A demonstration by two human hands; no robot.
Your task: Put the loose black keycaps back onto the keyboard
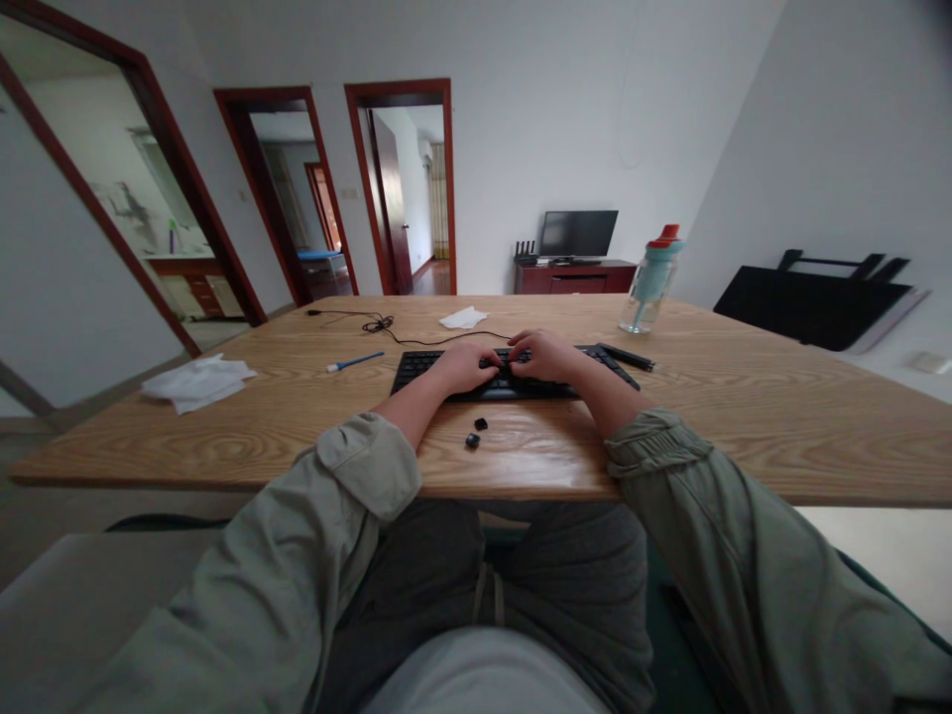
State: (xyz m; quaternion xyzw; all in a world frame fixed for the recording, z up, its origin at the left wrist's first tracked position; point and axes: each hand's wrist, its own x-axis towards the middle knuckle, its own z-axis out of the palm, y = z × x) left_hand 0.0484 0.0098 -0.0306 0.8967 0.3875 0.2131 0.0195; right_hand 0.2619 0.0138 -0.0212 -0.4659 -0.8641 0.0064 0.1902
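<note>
A black keyboard (513, 389) lies across the wooden table in front of me, with its cable leading off behind. Both hands rest over its middle, fingertips close to each other. My left hand (468, 367) is closed, fingers curled down at the keys. From the other side my right hand (546, 357) has its fingers bent and closed at the same spot. Whatever small part lies between the fingertips is hidden. Two loose black keycaps (473, 440) sit on the table between my forearms, nearer the edge.
Left of the keyboard lies a blue brush (355, 363), with white tissues (199, 383) farther left. Another tissue (464, 317) and a coiled cable (379, 324) are behind. A black stick-like object (626, 358) touches the keyboard's right end. A water bottle (650, 283) stands back right.
</note>
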